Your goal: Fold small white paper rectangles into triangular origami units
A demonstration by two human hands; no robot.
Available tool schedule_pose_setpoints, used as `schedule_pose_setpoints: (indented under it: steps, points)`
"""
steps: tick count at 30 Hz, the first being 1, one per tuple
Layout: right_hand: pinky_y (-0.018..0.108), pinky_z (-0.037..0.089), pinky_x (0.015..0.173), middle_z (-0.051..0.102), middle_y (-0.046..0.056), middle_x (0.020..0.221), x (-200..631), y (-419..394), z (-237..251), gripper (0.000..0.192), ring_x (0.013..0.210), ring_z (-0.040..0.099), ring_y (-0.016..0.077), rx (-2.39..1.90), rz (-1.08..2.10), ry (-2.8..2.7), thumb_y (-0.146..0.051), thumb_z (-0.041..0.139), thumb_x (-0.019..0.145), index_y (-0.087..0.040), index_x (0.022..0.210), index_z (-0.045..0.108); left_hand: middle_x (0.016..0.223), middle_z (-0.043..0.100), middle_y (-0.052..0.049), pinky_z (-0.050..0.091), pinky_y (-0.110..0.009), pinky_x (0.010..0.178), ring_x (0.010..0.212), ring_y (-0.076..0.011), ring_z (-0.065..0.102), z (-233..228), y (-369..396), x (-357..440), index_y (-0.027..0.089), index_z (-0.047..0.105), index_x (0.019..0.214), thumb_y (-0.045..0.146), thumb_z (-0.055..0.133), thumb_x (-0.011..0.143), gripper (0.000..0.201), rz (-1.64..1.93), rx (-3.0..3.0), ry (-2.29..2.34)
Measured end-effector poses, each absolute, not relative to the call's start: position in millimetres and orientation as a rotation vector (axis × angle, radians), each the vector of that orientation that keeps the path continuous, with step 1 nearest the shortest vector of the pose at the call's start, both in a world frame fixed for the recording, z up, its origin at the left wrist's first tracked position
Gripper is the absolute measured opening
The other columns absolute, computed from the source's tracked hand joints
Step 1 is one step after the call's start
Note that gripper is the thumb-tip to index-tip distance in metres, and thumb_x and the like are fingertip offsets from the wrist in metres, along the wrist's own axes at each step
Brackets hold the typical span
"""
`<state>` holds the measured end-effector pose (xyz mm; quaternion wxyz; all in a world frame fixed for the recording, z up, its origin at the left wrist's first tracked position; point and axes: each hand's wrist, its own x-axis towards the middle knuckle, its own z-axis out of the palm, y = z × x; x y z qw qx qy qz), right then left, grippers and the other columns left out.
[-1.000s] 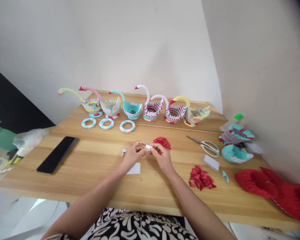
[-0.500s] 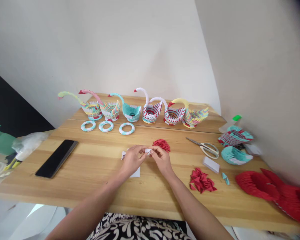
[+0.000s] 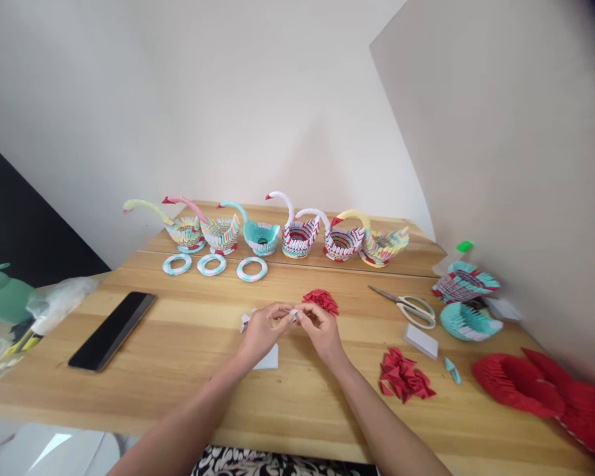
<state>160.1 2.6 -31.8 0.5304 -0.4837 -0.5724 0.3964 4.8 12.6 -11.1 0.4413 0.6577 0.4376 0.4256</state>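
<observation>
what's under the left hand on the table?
A white paper sheet lies on the wooden table, partly covered by the left hand. Its hidden part can't be seen. Both hands pinch a small white paper piece; right hand.

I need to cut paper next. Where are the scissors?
The cream-handled metal scissors lie on the wooden table, right of the hands, between the far red paper pile and the teal paper bowl.

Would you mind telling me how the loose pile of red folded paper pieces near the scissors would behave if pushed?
The red pile is probably very light and would scatter, since its pieces lie loose and unjoined on the table. Their creased, angular shapes suggest they would snag rather than roll.
</observation>
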Motion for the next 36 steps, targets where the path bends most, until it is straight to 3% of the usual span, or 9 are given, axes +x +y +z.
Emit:
schedule_pose_setpoints:
  steps: [7, 20, 36]
  points:
    - [0.028, 0.05, 0.068, 0.067, 0.004, 0.079, 161.1, 2.9, -31.9, 0.02, 0.07, 0.062, 0.017, -1.164, 0.924, -1.381, -0.035, 0.06, 0.081, -0.018, 0.088, 0.067, 0.093, 0.073, -0.004, 0.049, -0.025, 0.077, 0.085, -0.0177, 0.066, -8.1, 13.5, 2.8, 0.019, 0.07, 0.089, 0.032, 0.058, 0.082, 0.019, 1.036, 1.659, 1.071]
    - [0.028, 0.05, 0.068, 0.067, 0.004, 0.083, 162.2, 2.7, -31.4, 0.017, 0.073, 0.062, 0.0169, -1.141, 0.88, -1.425, -0.033, 0.059, 0.082, -0.02, 0.087, 0.068, 0.074, 0.069, -0.002, 0.045, -0.022, 0.065, 0.07, -0.014, 0.06, -9.0, 16.6, 1.5, 0.016, 0.066, 0.073, 0.035, 0.06, 0.079, 0.021, 1.021, 1.631, 1.118]
    - [0.027, 0.049, 0.067, 0.067, 0.004, 0.084, 160.3, 1.8, -29.5, 0.02, 0.072, 0.061, 0.0176, -1.184, 0.855, -1.47, -0.035, 0.062, 0.079, -0.02, 0.092, 0.067, 0.079, 0.068, -0.003, 0.041, -0.025, 0.068, 0.074, -0.017, 0.06, -12.4, 13.6, 1.6, 0.019, 0.064, 0.078, 0.027, 0.053, 0.083, 0.015, 1.046, 1.972, 1.262]
